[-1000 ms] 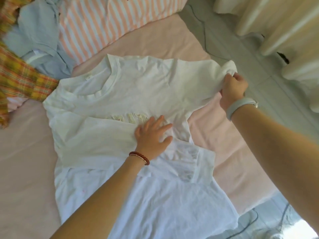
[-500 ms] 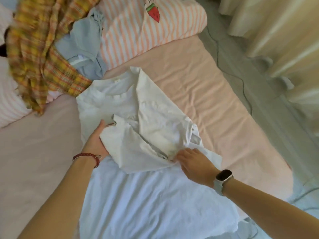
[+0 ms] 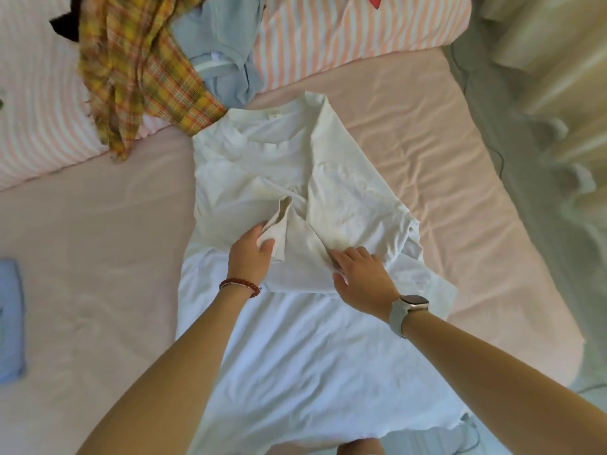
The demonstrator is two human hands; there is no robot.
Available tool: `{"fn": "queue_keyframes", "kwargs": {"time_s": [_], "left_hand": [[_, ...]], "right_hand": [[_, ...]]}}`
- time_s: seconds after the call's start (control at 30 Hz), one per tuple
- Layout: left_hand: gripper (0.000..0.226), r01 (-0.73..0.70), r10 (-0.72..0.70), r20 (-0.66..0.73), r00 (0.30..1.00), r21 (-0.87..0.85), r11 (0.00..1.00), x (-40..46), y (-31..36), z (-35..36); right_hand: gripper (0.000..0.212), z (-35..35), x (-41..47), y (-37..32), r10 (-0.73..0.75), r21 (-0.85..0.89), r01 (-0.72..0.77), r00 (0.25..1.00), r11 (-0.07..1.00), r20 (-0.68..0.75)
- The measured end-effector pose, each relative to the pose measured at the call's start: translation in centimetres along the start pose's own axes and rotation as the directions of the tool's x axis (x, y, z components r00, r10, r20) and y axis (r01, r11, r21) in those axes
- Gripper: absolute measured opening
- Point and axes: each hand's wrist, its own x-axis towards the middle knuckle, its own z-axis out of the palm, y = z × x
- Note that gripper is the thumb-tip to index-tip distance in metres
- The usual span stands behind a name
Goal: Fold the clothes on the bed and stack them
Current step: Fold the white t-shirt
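Note:
A white T-shirt (image 3: 295, 339) lies spread on the pink bed (image 3: 92, 257), collar away from me, with both sleeves folded in over its chest. My left hand (image 3: 251, 254) pinches the end of a folded-in sleeve between thumb and fingers. My right hand (image 3: 359, 277) rests on the folded right flap, fingers loosely bent and pressing the cloth; whether it grips the fabric is unclear. A yellow-orange plaid garment (image 3: 138, 67) and a light blue garment (image 3: 223, 54) lie bunched at the head of the bed. A folded blue piece (image 3: 11, 320) sits at the left edge.
Pink-and-white striped pillows (image 3: 345, 37) lie across the head of the bed. The right edge of the bed drops to a grey floor (image 3: 525, 159) with a cable, and cream curtains (image 3: 558, 60) hang beyond it.
The right sleeve, stretched outward a second ago, has been folded over the shirt's chest. My right hand came in with it and my left hand took hold of the sleeve end.

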Motion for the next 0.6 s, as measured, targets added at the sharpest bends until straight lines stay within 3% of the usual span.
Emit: {"fn": "queue_keyframes", "kwargs": {"time_s": [0.1,0.17,0.2,0.27,0.3,0.33,0.4,0.47,0.53,0.6], "left_hand": [[0.013,-0.06,0.061,0.003,0.998,-0.176,0.983,-0.5,0.5,-1.0],[0.022,-0.067,0.126,0.172,0.977,-0.315,0.947,-1.9,-0.2,-3.3],[0.031,-0.11,0.198,0.277,0.94,-0.304,0.946,-2.7,-1.2,-4.5],[0.036,-0.292,0.284,0.455,0.844,-0.055,0.955,-4.4,-3.7,-6.4],[0.044,-0.373,0.262,0.53,0.807,0.114,0.921,-5.2,-5.1,-7.0],[0.048,-0.427,0.195,0.611,0.768,0.261,0.866,-5.7,-6.6,-7.3],[0.048,-0.425,-0.076,0.725,0.685,0.482,0.766,-6.4,-9.5,-7.2],[0.043,-0.384,-0.277,0.718,0.638,0.609,0.695,-6.6,-11.0,-6.5],[0.035,-0.288,-0.263,0.667,0.697,0.597,0.749,-6.6,-10.8,-5.5],[0.027,-0.139,-0.102,0.5,0.86,0.421,0.896,-6.5,-9.9,-4.0]], "right_hand": [[0.036,0.2,-0.2,0.0,0.02,0.177,-0.01,0.998,0.984,-0.057],[0.031,-0.2,-0.5,0.0,0.064,0.313,-0.035,0.995,0.949,-0.081],[0.032,-0.5,-0.9,0.1,0.071,0.351,-0.04,0.995,0.936,-0.075],[0.039,-0.8,-1.8,0.6,0.017,0.311,0.012,0.996,0.95,-0.091],[0.04,-0.7,-2.5,0.9,-0.046,0.224,0.071,0.993,0.972,-0.112],[0.038,-0.3,-3.1,1.3,-0.119,0.105,0.133,0.985,0.986,-0.123],[0.036,0.5,-4.3,1.9,-0.222,-0.082,0.213,0.969,0.974,-0.112],[0.033,0.9,-5.0,2.3,-0.237,-0.091,0.229,0.967,0.969,-0.09],[0.031,1.0,-5.6,2.5,-0.193,-0.032,0.19,0.974,0.981,-0.122],[0.024,0.9,-6.2,2.3,-0.01,0.093,0.031,0.977,0.995,-0.213]]}}
